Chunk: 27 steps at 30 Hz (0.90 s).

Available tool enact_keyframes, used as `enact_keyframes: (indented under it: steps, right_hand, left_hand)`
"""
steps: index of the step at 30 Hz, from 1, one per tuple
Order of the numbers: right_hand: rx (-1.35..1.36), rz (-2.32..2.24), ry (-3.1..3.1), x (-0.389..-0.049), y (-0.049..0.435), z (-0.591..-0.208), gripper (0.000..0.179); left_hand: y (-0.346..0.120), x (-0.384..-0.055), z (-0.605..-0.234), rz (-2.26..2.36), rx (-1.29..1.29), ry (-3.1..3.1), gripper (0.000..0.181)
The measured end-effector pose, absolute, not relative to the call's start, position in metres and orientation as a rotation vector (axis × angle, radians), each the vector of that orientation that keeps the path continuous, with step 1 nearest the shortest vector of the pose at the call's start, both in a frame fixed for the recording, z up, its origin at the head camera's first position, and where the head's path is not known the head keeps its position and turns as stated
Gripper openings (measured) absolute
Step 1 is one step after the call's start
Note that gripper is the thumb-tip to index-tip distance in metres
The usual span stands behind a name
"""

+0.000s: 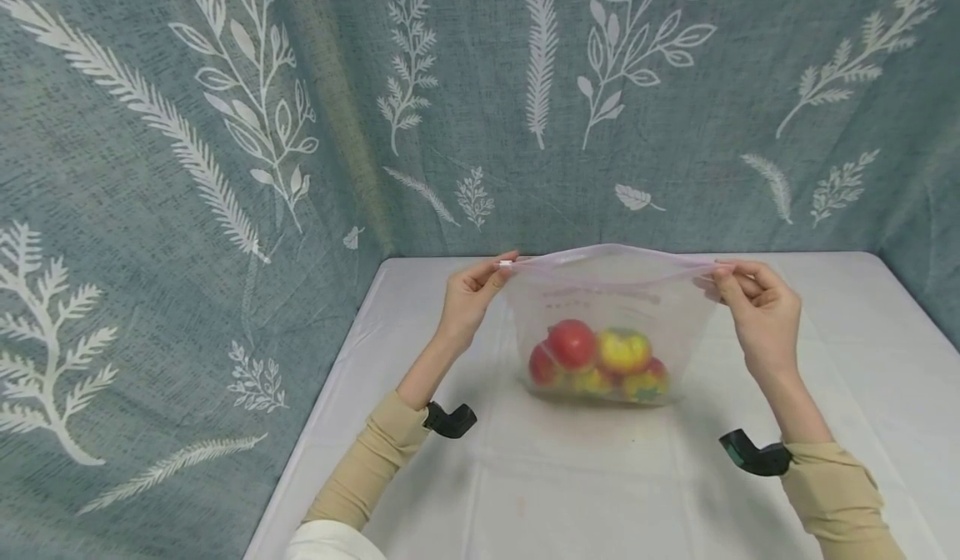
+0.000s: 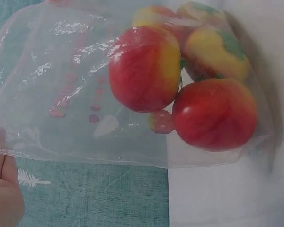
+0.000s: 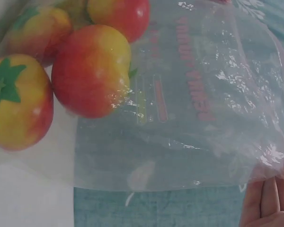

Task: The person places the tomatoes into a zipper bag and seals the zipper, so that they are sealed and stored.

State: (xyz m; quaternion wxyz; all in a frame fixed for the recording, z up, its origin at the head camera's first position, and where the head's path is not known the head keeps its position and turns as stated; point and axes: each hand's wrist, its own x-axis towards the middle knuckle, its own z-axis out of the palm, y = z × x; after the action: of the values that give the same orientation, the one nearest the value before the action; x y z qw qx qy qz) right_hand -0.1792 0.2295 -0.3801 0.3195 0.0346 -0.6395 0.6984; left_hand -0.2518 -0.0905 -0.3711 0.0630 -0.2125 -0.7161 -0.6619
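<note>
A clear zip bag (image 1: 540,310) with a pinkish top edge stands upright over the table, several red-and-yellow tomatoes (image 1: 572,345) gathered at its bottom. My left hand (image 1: 467,297) pinches the bag's top left corner, close to a small white slider (image 1: 506,263). At the opposite top corner, my right hand (image 1: 768,314) pinches the edge between thumb and fingers. The top edge is stretched between both hands, its two sides bowed apart in the middle. In the right wrist view a green leafy top shows on one tomato (image 3: 28,104). Faint red print marks the bag's face.
A white-covered table (image 1: 585,493) lies under the bag. Behind it and along the left hangs a blue-green curtain (image 1: 465,77) with white leaf patterns. A black wrist camera (image 1: 450,420) sits on the left wrist, another black camera (image 1: 756,453) on the right.
</note>
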Motion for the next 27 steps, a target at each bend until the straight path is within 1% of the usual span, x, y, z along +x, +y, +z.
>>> enact_keyframes:
  steps: [6,10,13,17,19,22,25,27]
  right_hand:
    - [0.050,1.827,-1.727,-0.176,0.231,-0.376,0.018]
    - [0.098,1.938,-1.653,-0.173,0.231,-0.369,0.025]
    - [0.169,2.023,-1.553,-0.173,0.229,-0.357,0.030]
    - [0.250,2.037,-1.493,-0.176,0.220,-0.333,0.031]
    - [0.298,1.969,-1.569,-0.177,0.212,-0.320,0.032]
    - [0.360,1.752,-1.785,-0.179,0.196,-0.300,0.032]
    - [0.441,1.526,-1.985,-0.184,0.177,-0.283,0.033]
    - [0.512,1.506,-2.064,-0.188,0.162,-0.275,0.034]
  left_hand:
    - [-0.087,-0.251,-0.372,-2.068,-0.641,-2.084,0.029]
    - [-0.085,-0.252,-0.373,-2.094,-0.612,-2.056,0.030]
    - [-0.084,-0.252,-0.373,-2.094,-0.605,-2.053,0.032]
    - [-0.083,-0.252,-0.373,-2.078,-0.603,-2.061,0.031]
    - [-0.084,-0.251,-0.374,-2.070,-0.591,-2.071,0.030]
    - [-0.085,-0.250,-0.376,-2.073,-0.570,-2.083,0.029]
    - [-0.086,-0.249,-0.377,-2.076,-0.576,-2.087,0.031]
    - [-0.086,-0.248,-0.377,-2.078,-0.592,-2.081,0.035]
